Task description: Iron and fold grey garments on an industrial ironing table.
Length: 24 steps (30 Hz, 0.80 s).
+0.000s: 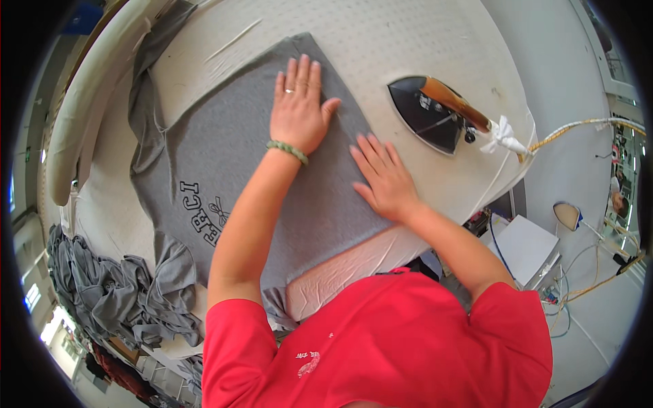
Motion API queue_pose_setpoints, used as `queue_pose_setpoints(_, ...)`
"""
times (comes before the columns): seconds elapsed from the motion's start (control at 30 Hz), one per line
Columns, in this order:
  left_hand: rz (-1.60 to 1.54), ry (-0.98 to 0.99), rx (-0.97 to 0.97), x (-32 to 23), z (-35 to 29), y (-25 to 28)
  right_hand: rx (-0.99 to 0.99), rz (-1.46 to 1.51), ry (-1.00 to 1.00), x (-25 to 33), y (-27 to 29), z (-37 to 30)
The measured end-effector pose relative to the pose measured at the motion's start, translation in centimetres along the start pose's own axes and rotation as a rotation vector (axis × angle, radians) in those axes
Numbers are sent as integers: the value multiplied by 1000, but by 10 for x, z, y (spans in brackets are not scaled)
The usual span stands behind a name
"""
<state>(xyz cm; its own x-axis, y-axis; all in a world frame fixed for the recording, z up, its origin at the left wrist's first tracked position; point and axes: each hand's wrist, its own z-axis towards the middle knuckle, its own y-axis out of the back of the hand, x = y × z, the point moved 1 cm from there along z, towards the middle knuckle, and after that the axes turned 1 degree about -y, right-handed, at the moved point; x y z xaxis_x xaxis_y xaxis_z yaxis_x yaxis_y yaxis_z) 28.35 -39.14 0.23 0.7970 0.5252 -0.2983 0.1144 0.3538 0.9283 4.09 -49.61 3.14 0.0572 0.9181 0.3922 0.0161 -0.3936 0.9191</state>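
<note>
A grey t-shirt [224,156] with dark lettering lies spread on a white padded ironing board [408,41]. My left hand [299,109] presses flat on the shirt near its far edge, fingers together, a ring and a green bead bracelet on it. My right hand [384,178] lies flat on the shirt's right edge, fingers spread. Neither hand holds anything. A dark iron [432,112] with a brown handle rests on the board to the right of my hands, apart from them.
A heap of grey garments [115,285] lies at the board's left end. The iron's cord [578,129] runs off to the right. A white box [524,246] and cables sit on the floor at right. A person's head shows at the far right.
</note>
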Motion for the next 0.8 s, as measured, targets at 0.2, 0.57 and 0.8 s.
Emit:
queue_pose_setpoints(0.2, -200, -17, 169, -124, -94, 11, 13, 102, -62, 3, 18, -133)
queue_pose_setpoints(0.57, -388, -73, 193, -190, -243, 31, -160, 26, 175, 13, -12, 18)
queue_pose_setpoints(0.8, 283, 1639, -279, -93, -457, 118, -222, -21, 223, -2, -22, -29)
